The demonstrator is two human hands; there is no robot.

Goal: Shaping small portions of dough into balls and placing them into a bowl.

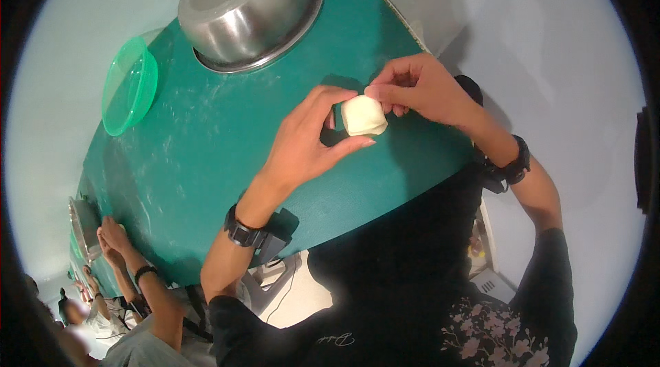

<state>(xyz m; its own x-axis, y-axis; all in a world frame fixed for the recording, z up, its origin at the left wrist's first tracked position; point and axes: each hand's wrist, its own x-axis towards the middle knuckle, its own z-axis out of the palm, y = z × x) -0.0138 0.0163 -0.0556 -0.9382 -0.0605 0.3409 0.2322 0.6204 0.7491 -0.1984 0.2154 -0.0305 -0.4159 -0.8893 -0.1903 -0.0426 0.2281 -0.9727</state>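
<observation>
Pale dough lump (362,118), wearer's side of steel bowl (251,30), is held between left hand (300,138) gripping and right hand (427,92) pinching.

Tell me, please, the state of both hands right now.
Left hand: holding the pale dough-like piece between thumb and fingers.
Right hand: pinching its upper right edge.

A short line of pale cursive script (335,339) lies on the front of the black T-shirt (399,329), at six o'clock in the view, near the lower edge. It seems turned upside down and is too small to read surely. No other lettering is legible.
</observation>
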